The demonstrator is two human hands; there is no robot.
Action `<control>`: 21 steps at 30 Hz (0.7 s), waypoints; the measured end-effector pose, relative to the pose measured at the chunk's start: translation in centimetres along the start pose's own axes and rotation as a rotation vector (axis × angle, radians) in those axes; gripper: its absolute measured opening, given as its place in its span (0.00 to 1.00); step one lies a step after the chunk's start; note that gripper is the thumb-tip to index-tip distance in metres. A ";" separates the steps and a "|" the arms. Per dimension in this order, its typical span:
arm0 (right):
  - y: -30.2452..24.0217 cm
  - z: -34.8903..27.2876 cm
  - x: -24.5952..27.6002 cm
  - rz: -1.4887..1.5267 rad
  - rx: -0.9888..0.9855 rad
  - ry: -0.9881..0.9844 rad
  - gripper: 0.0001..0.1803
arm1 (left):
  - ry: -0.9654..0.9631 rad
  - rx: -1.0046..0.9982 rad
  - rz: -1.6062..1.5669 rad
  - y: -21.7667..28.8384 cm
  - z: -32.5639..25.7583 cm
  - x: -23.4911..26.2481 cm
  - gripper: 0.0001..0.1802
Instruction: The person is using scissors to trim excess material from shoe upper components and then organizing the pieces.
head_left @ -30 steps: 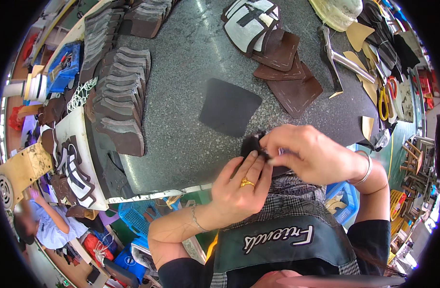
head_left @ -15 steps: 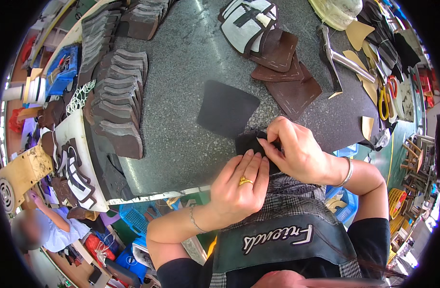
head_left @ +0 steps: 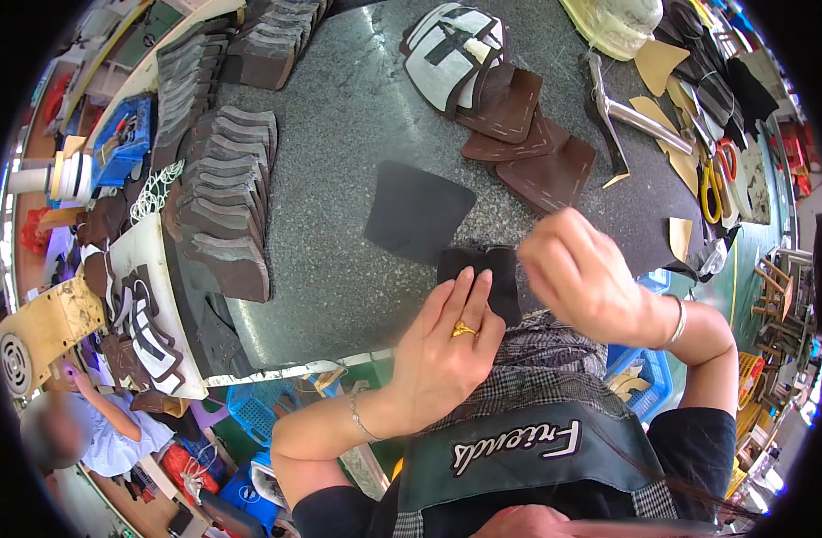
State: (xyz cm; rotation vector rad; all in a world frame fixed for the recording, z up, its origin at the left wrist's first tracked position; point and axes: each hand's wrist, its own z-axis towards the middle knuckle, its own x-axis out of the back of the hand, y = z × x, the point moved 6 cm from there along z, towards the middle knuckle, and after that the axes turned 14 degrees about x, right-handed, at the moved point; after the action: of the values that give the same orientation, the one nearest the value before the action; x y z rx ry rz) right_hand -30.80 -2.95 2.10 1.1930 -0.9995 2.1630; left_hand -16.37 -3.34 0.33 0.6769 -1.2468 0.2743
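The left hand [head_left: 447, 345], fingers straight and together, presses flat on a small black leather piece [head_left: 482, 273] at the near edge of the grey speckled stone table [head_left: 339, 179]. The right hand [head_left: 586, 273], fingers curled together, hovers just beside it; I cannot tell whether it holds something. A larger black sheet [head_left: 417, 211] lies near.

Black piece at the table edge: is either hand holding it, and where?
The left hand lies flat on the black piece, fingertips pressing its near edge. The right hand is raised beside it; its grip cannot be told.
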 end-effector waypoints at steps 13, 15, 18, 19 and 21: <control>-0.2 -1.4 -0.6 0.133 0.039 -0.092 0.39 | -0.099 0.043 -0.381 -3.7 1.7 1.5 0.15; -0.6 -0.7 -0.4 0.396 0.012 0.087 0.26 | -0.052 0.248 -0.686 -4.8 1.6 2.8 0.17; 0.0 -0.1 -0.2 0.840 -0.417 0.023 0.09 | -0.157 0.784 -1.486 -6.8 0.3 1.9 0.17; 0.0 0.5 -0.5 0.839 -0.402 0.030 0.09 | -0.154 0.768 -1.597 -6.5 0.8 2.0 0.16; 0.7 0.5 -2.9 1.360 -0.616 0.232 0.08 | -0.176 0.786 -1.712 -7.0 0.7 1.4 0.17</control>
State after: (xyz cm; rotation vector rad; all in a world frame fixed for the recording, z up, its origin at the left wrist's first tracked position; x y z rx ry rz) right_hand -29.57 -3.90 -0.45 -0.1998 -2.5488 2.3198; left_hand -12.73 -9.42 -0.51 2.1985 -0.3073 -0.7859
